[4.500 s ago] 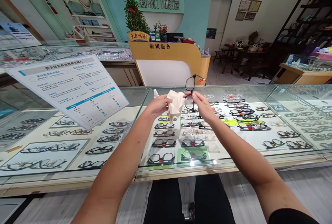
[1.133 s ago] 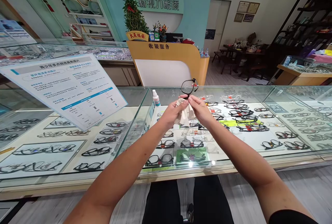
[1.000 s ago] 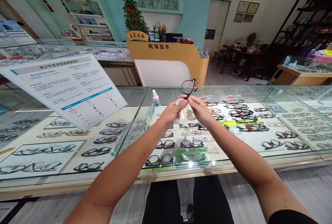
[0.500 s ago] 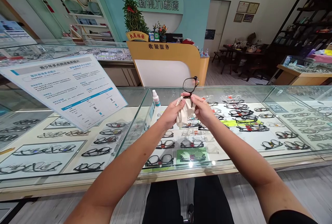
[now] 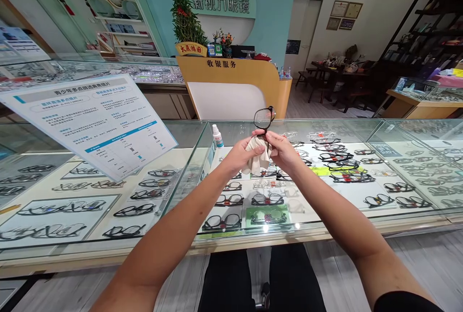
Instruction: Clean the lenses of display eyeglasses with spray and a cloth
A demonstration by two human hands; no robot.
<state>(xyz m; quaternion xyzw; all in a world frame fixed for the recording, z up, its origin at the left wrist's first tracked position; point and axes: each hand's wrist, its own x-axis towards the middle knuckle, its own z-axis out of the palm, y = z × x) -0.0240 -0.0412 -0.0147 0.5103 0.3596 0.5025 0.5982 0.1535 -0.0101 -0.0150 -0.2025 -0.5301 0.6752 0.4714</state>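
Above the glass showcase, both my hands hold a pair of black-framed glasses (image 5: 263,118), one lens turned up and the other hidden behind fingers and cloth. My left hand (image 5: 241,154) is closed on a cream cleaning cloth (image 5: 259,161), which is bunched round the lower part of the glasses. My right hand (image 5: 282,150) pinches the frame near its middle, and a dark temple hangs down beside its fingers. A white spray bottle (image 5: 217,136) with a blue and red label stands upright on the glass, left of my hands.
Many glasses frames (image 5: 267,199) lie inside the glass showcase (image 5: 311,232) below my hands. A printed sheet (image 5: 104,124) stands tilted at the left. Beyond the showcase is a yellow and white cashier counter (image 5: 231,95) with a plant (image 5: 187,22).
My left fingers and the cloth have shifted slightly, with the thumb now lying across the cloth nearer my right hand. The glasses have moved slightly left.
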